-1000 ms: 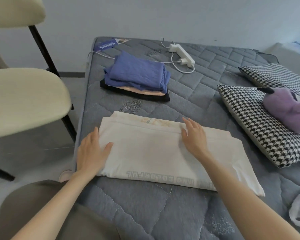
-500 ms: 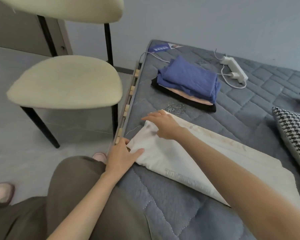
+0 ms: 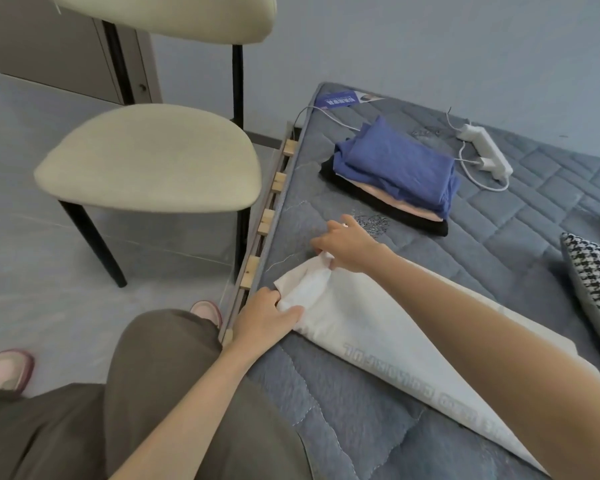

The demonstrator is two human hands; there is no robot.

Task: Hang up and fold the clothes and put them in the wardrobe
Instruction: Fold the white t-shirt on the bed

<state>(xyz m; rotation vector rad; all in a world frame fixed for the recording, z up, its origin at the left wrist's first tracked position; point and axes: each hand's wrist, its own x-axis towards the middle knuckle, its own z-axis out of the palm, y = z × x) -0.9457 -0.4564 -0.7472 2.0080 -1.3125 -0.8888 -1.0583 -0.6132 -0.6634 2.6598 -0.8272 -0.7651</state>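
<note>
- The white cloth [image 3: 361, 327] is plain, with a row of pale grey letters along one edge.
- The pile has a blue cloth [image 3: 395, 168], a peach cloth [image 3: 392, 202] and a black cloth [image 3: 406, 221].
- The mattress [image 3: 499, 244] is grey-blue with stitched lines that make blocks.
- The pillow [image 3: 596, 282] has tiny black and white checks.
- The chair [image 3: 146, 161] has a cream seat and black legs.
- The power strip [image 3: 485, 150] is white.
- The trousers [image 3: 153, 410] are brown-green.
- The shoes [image 3: 4, 370] are pink.

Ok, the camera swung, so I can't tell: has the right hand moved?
Yes. Against the pile, the right hand went left: from beyond its right end to its left end, now pinching the garment by the mattress edge.
</note>
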